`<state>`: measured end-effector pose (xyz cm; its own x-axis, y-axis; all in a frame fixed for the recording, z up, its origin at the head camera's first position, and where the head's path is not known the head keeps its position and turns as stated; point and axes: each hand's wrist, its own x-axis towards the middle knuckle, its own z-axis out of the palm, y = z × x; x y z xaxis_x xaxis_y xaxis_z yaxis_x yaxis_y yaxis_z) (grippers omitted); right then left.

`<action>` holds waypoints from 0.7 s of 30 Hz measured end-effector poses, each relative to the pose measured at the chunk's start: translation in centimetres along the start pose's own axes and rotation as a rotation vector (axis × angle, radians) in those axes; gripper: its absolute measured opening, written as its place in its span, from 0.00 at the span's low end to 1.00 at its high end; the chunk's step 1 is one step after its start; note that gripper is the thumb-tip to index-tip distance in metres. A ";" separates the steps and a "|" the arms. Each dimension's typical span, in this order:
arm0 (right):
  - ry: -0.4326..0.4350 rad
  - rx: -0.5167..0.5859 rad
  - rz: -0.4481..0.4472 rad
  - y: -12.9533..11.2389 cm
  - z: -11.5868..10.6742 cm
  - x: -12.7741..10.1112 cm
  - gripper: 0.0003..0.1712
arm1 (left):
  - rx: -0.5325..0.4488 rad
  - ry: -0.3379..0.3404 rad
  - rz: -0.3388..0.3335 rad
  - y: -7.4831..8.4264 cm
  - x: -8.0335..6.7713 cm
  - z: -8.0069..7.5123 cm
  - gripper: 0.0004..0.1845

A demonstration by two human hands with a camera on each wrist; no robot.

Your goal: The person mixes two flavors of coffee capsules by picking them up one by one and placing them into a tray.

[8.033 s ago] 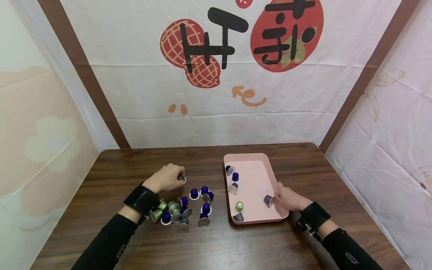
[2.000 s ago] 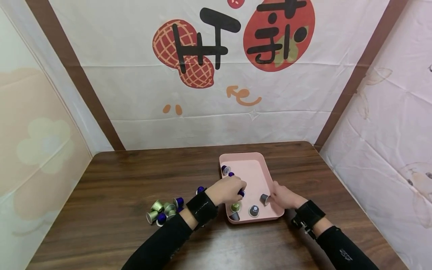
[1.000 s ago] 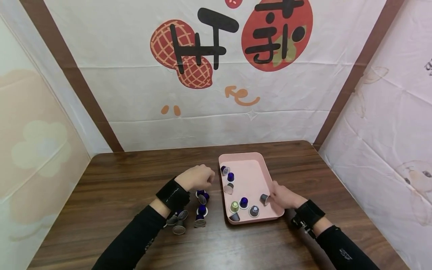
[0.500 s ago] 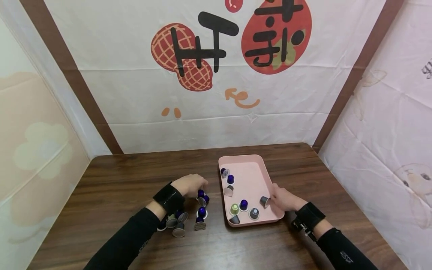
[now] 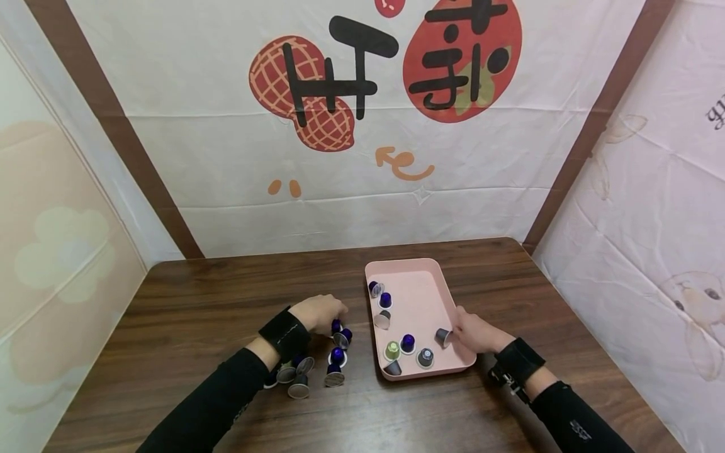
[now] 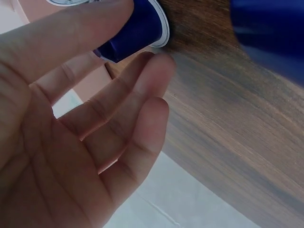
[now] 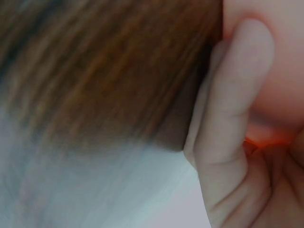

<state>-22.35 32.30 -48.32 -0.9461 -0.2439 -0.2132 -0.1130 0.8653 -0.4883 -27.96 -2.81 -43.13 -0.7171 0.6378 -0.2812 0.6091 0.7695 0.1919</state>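
My left hand (image 5: 337, 314) is down on the loose capsules left of the pink tray (image 5: 421, 284). It pinches a blue capsule (image 5: 336, 325) at the far end of that group. In the left wrist view the blue capsule (image 6: 135, 28) sits between my thumb and a fingertip, just above the wood. My right hand (image 5: 460, 328) holds the tray's right rim, and a finger (image 7: 237, 104) curls against the pink wall (image 7: 285, 71). A grey capsule (image 5: 442, 336) lies on its side in the tray beside those fingers.
Several blue, grey and green capsules lie in the tray, mostly along its left side and near end. More capsules (image 5: 306, 368) are scattered on the brown table (image 5: 198, 302) under my left wrist. Cloth walls enclose the table on three sides.
My left hand left a blue capsule in the tray, moved back left to the loose capsules and came down on a blue one. The right hand stayed on the tray rim.
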 end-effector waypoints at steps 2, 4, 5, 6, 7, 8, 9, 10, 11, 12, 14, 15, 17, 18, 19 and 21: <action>0.003 -0.002 -0.001 0.0 0.0 0.0 0.14 | 0.003 -0.001 0.005 0.2 -0.1 -0.1 0.11; 0.007 -0.004 -0.003 0.0 0.0 0.1 0.14 | 0.006 -0.010 0.007 0.3 -0.1 0.0 0.11; 0.008 -0.008 -0.003 0.1 0.0 0.1 0.15 | 0.001 -0.014 0.007 0.4 0.0 0.0 0.11; 0.010 -0.010 0.000 0.0 0.0 0.1 0.15 | 0.004 -0.017 0.005 0.4 0.0 0.0 0.11; 0.010 -0.010 0.002 0.0 0.0 0.1 0.15 | 0.004 -0.019 0.001 0.5 0.0 0.1 0.12; 0.010 -0.007 0.000 0.1 0.0 0.1 0.15 | 0.007 -0.020 -0.002 0.5 0.0 0.1 0.12; 0.011 -0.008 -0.002 0.1 0.0 0.1 0.14 | 0.015 -0.020 -0.006 0.5 0.0 0.2 0.13; 0.012 -0.008 -0.005 0.1 0.0 0.1 0.14 | 0.016 -0.020 -0.009 0.5 0.0 0.3 0.13; 0.012 -0.006 -0.007 0.1 0.0 0.1 0.14 | 0.019 -0.019 -0.012 0.5 0.0 0.3 0.13; 0.013 -0.003 -0.010 0.1 0.0 0.1 0.13 | 0.022 -0.018 -0.011 0.5 0.0 0.3 0.13; 0.010 0.000 -0.010 0.0 0.0 0.1 0.14 | 0.017 -0.017 -0.015 0.4 -0.1 0.3 0.12; 0.007 0.001 -0.007 0.0 0.0 0.1 0.14 | 0.016 -0.015 -0.017 0.4 -0.1 0.3 0.11; -0.002 0.003 -0.003 0.0 0.0 0.0 0.15 | 0.001 -0.012 -0.020 0.3 -0.2 0.2 0.10; -0.008 0.008 0.006 0.0 0.0 0.0 0.16 | -0.006 -0.009 -0.023 0.2 -0.2 0.1 0.09; -0.014 0.012 0.014 0.0 0.0 0.0 0.17 | -0.015 -0.007 -0.030 0.2 -0.2 0.1 0.08; -0.020 0.018 0.021 0.0 -0.1 0.0 0.18 | -0.030 0.004 -0.036 0.1 -0.2 0.0 0.06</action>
<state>-22.41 32.28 -48.25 -0.9421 -0.2340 -0.2403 -0.0870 0.8623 -0.4989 -27.77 -2.86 -43.01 -0.7397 0.6100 -0.2844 0.5727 0.7924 0.2100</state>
